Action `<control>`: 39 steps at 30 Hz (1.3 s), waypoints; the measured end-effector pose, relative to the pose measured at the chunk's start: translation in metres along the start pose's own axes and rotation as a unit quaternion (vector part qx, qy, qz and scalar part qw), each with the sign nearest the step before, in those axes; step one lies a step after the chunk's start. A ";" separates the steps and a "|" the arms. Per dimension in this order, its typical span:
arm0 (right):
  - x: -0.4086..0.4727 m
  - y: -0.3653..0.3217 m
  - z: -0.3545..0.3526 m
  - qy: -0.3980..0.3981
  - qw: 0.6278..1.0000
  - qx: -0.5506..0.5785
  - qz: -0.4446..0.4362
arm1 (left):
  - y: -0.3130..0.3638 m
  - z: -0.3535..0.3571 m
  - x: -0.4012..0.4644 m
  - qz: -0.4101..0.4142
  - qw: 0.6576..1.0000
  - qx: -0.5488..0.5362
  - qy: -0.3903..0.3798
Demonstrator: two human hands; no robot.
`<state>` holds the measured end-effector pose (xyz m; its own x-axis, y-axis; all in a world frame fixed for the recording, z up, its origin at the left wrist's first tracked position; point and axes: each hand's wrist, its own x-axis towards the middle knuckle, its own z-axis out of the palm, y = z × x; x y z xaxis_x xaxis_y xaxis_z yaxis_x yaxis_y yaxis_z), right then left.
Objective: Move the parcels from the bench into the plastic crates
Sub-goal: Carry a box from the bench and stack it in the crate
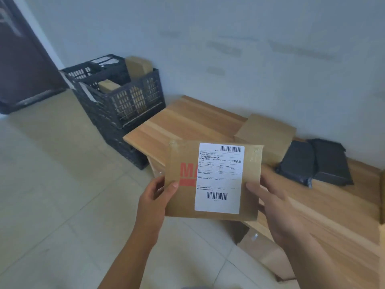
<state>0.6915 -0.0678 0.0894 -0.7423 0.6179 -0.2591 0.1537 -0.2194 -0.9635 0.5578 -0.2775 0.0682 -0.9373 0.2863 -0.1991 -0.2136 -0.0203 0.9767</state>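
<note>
Across the lower right, from about two o'clock down to five, runs the wooden bench (193,119), its bare planks nearest the crates. At ten o'clock, on the tiled floor (52,184) against the pale wall (229,38), we see the black plastic crates (125,113) stacked, the upper one already carrying brown boxes (138,66) that stand above its rim. A dark door (18,59) fills the far nine o'clock corner.

At the centre we hold a flat cardboard parcel (183,203) up off the bench, its face towards us, with a white shipping label (218,178) and red lettering partly covered by it. Our left hand (154,199) grips its left edge at seven o'clock, thumb on the front; our right hand (275,205) grips the right edge at four o'clock, thumb on the front.

Behind the parcel, at two o'clock, a plain cardboard box (266,132) sits on the bench, and just beside it at three o'clock lie two dark grey mailer bags (316,161), touching each other. Under the bench at five o'clock more cardboard (262,249) shows. Between the parcel and the crates only bare bench and floor lie.
</note>
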 end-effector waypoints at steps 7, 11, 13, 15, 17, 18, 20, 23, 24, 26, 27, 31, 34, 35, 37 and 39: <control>0.003 0.010 0.147 -0.080 0.995 -0.033 0.040 | 0.008 -0.138 0.004 0.006 0.996 -0.015 0.090; 0.000 0.021 0.214 -0.108 0.992 -0.037 0.045 | 0.007 -0.201 0.012 0.006 0.992 -0.023 0.123; 0.003 0.022 0.240 -0.130 0.990 -0.049 0.039 | 0.008 -0.224 0.019 0.009 0.990 -0.027 0.139; 0.011 0.020 0.261 -0.140 0.988 -0.056 0.031 | 0.012 -0.242 0.030 0.012 0.989 -0.035 0.143; 0.025 0.016 0.278 -0.145 0.987 -0.061 0.028 | 0.016 -0.254 0.045 0.015 0.989 -0.037 0.139; 0.034 0.014 0.286 -0.147 0.987 -0.066 0.028 | 0.017 -0.259 0.055 0.015 0.990 -0.036 0.138; 0.054 0.014 0.302 -0.152 0.985 -0.073 0.030 | 0.020 -0.267 0.078 0.012 0.990 -0.035 0.138; 0.093 0.015 0.331 -0.161 0.984 -0.068 0.042 | 0.026 -0.279 0.122 0.006 0.989 -0.029 0.144; 0.108 0.015 0.342 -0.161 0.984 -0.064 0.046 | 0.029 -0.283 0.138 0.004 0.989 -0.027 0.148; 0.139 0.012 0.365 -0.161 0.984 -0.053 0.057 | 0.038 -0.292 0.173 -0.001 0.988 -0.015 0.154; 0.155 0.009 0.377 -0.163 0.984 -0.045 0.061 | 0.044 -0.297 0.191 -0.003 0.988 -0.007 0.154; 0.216 -0.005 0.423 -0.172 0.982 -0.030 0.075 | 0.068 -0.314 0.262 -0.015 0.988 0.009 0.151; 0.258 -0.015 0.458 -0.185 0.979 -0.033 0.074 | 0.082 -0.330 0.308 -0.019 0.989 0.015 0.149; 0.270 -0.019 0.471 -0.191 0.978 -0.037 0.072 | 0.085 -0.336 0.322 -0.020 0.988 0.016 0.152; 0.294 -0.023 0.499 -0.203 0.975 -0.043 0.075 | 0.089 -0.351 0.349 -0.024 0.987 0.017 0.157; 0.315 -0.026 0.527 -0.215 0.972 -0.047 0.083 | 0.093 -0.367 0.374 -0.025 0.986 0.018 0.162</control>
<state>0.1102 -0.2655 0.0687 -0.9035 0.2022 -0.3778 0.3380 -0.2060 -0.9183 0.0869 -0.5239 0.0548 -0.9659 -0.0349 -0.2565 -0.2573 0.0216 0.9661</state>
